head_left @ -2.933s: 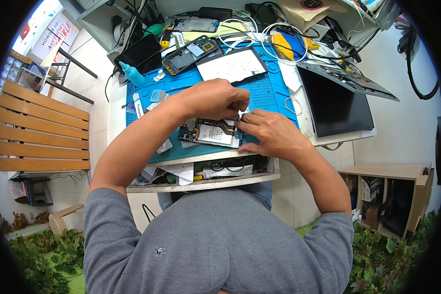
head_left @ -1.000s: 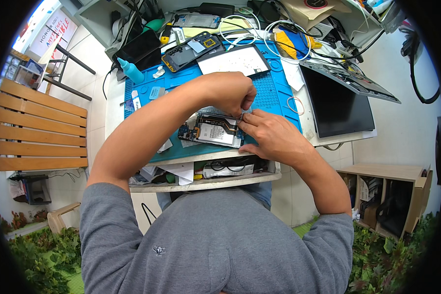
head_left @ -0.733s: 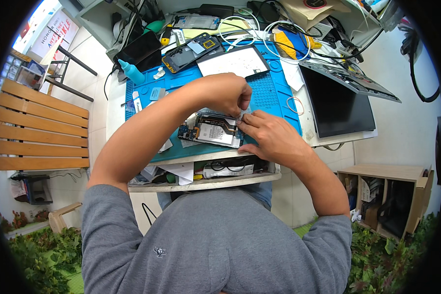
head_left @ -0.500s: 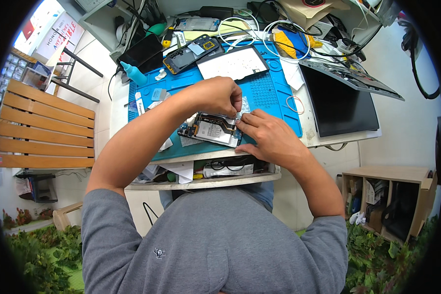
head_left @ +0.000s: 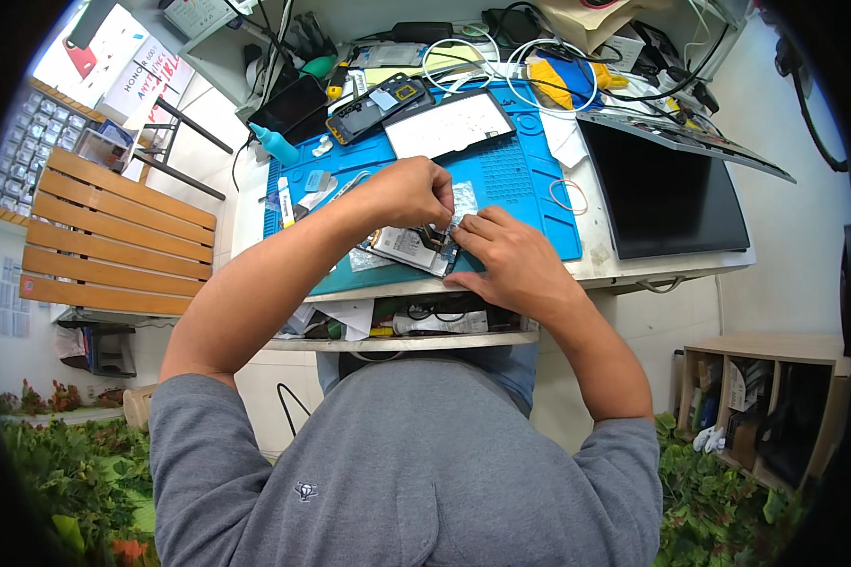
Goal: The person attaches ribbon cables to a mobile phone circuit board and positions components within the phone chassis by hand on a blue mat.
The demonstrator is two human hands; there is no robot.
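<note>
An opened phone (head_left: 452, 261) with its board and silver-white battery (head_left: 402, 247) exposed lies at the near edge of the blue work mat (head_left: 539, 213). My left hand (head_left: 414, 192) comes in over it, fingers pinched downward. A dark flex cable (head_left: 432, 237) bends up by those fingertips and seems held in them, though the fingers partly cover it. My right hand (head_left: 512, 253) grips the phone's right end, thumb at the near corner and fingers at the far corner. Just beyond the fingers lies a clear plastic piece (head_left: 464, 196).
Behind the hands are a white panel (head_left: 449, 125), a dark phone frame (head_left: 376, 109) and coiled white cables (head_left: 548, 76). A blue bottle (head_left: 274, 145) stands at left. An open laptop (head_left: 671, 203) takes up the right side. Below the tabletop, an open drawer (head_left: 416, 342) holds papers and tools.
The flex cable lay across the battery before; now it is bunched toward the right end and more battery shows. My left hand has shifted slightly left and down. The whole view has turned slightly.
</note>
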